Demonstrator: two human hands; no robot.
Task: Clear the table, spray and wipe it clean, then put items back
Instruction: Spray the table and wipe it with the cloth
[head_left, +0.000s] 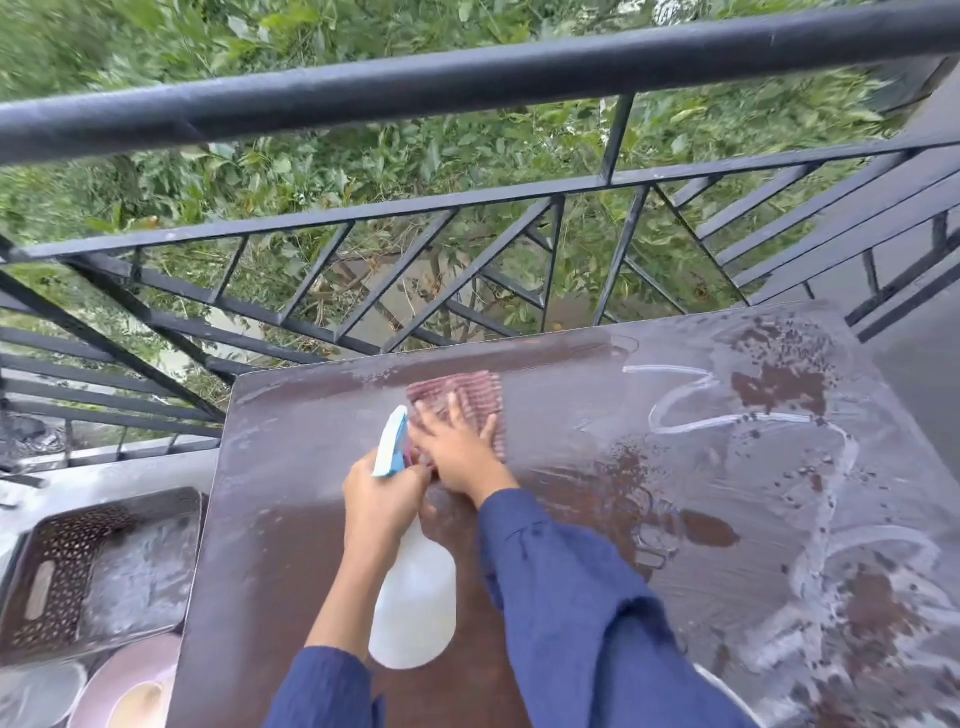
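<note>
A dark brown table (291, 519) fills the lower middle, wet and streaked with white foam on its right half. My right hand (457, 447) lies flat, fingers spread, pressing a pink striped cloth (475, 397) onto the table near its far edge. My left hand (382, 493) grips the neck of a white spray bottle (415, 597) with a blue and white trigger head (392, 441). The bottle hangs above the table, its nozzle pointing away from me, just left of the cloth. Both arms wear blue sleeves.
A black metal railing (467, 78) runs close behind the table, with green foliage below. To the left, on the floor, stand a brown perforated tray (67, 566) and pinkish bowls (130, 686). Foam and droplets cover the table's right side (779, 493).
</note>
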